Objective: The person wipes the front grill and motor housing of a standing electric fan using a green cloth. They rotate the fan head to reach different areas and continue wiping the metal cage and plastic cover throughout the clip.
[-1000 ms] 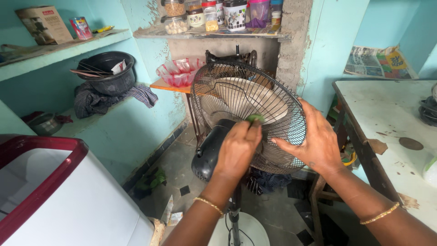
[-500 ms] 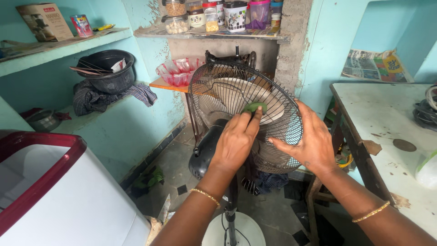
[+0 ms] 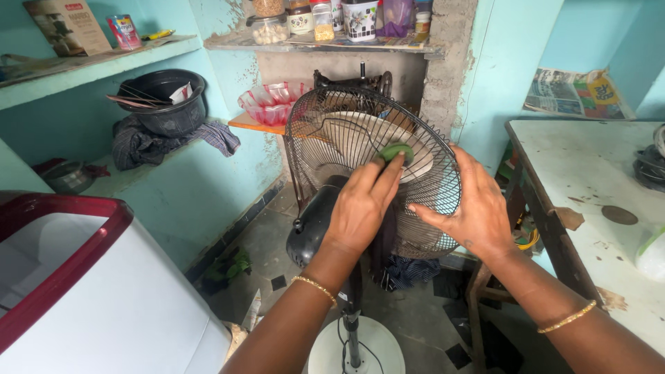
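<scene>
Pedestal fan under cleaning, seen from the head camera. The left hand (image 3: 361, 208) reaches over the black rounded motor housing (image 3: 309, 225) and presses a small green scrubbing pad (image 3: 397, 151) against the rear of the dark wire-mesh fan guard (image 3: 325, 125); the pad sits under the extended fingertips, pinched against the wires, with the cream plastic blades (image 3: 350, 135) just beyond it inside the cage. The right hand (image 3: 474, 208) lies with open, spread fingers flat on the guard's rim, to the right of the pad, bracing rather than clasping. The step in hand appears to be scrubbing the rear grille while the cage is steadied. The next stroke would call for keeping the pad flat to the wires, light pressure so that the thin mesh does not flex, and a firm counter-hold from the bracing palm, since the fan stands on a slim pole over a round white base (image 3: 357, 350) and could rock. Beyond the fingertips stand a red-and-clear plastic bowl (image 3: 270, 104) and a shelf of jars (image 3: 325, 17); to the right of the bracing hand, a worn pale table (image 3: 596, 180); to the left of the forearm, a white appliance with a maroon rim (image 3: 76, 291).
</scene>
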